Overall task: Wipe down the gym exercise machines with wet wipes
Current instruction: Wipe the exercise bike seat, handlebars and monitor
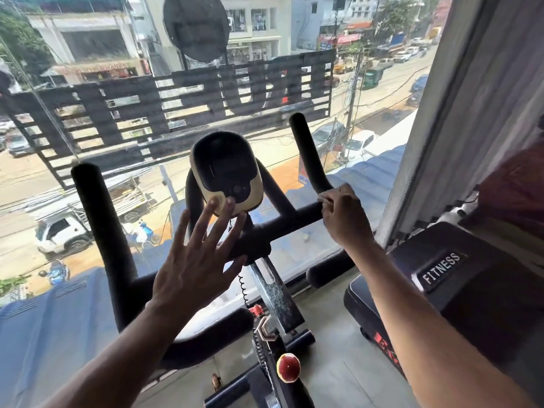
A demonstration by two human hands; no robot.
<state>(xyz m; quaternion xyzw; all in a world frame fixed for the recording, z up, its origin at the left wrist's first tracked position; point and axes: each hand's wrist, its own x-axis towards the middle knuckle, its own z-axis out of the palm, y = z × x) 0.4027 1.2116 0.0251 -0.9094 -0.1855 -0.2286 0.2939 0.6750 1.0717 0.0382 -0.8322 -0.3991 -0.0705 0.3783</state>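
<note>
Our right hand (343,213) grips the bike's handlebar (297,220) — a bar running left to right (no wipe shows). Our left hand (195,257) is open flat, fingertips at the little screen (226,172) — nearer it.

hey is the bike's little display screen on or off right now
Off, as far as this view shows: the console screen is uniformly dark, with no digits or glow. The left hand hovers open in front of it.

My exercise bike (259,248) stood at twelve o'clock, black handlebars (297,219) spread wide, cream-rimmed console (226,172) tilted upward.
</note>
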